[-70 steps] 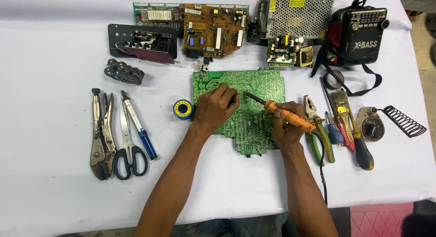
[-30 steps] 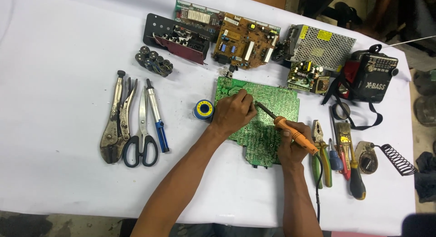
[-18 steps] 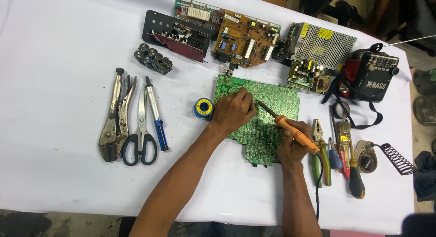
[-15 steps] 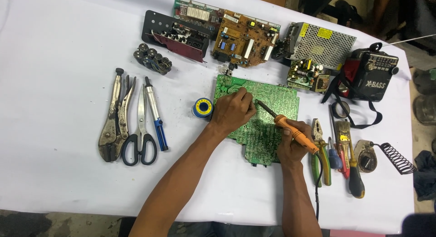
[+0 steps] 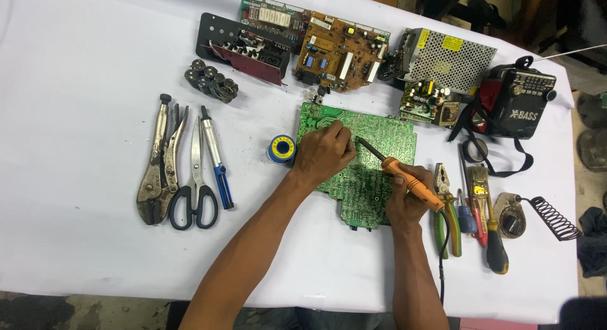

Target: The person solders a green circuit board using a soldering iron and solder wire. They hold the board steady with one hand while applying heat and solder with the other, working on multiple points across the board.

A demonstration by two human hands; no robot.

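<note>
The right hand [image 5: 408,200] grips an orange-handled soldering iron [image 5: 404,177], its dark tip angled onto the green circuit board [image 5: 379,140]. The left hand [image 5: 322,153] rests curled on that board, fingers pinched near the tip; what they pinch cannot be told. The board lies flat mid-counter [image 5: 82,64], a blue-and-yellow solder spool [image 5: 281,148] just beside it, pliers [image 5: 446,207] right.

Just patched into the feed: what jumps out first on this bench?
At centre, a green circuit board lies on the white table, the left hand resting on it while the right hand holds an orange soldering iron, tip toward the board. Locking pliers and scissors lie at left; more boards line the far edge.
</note>
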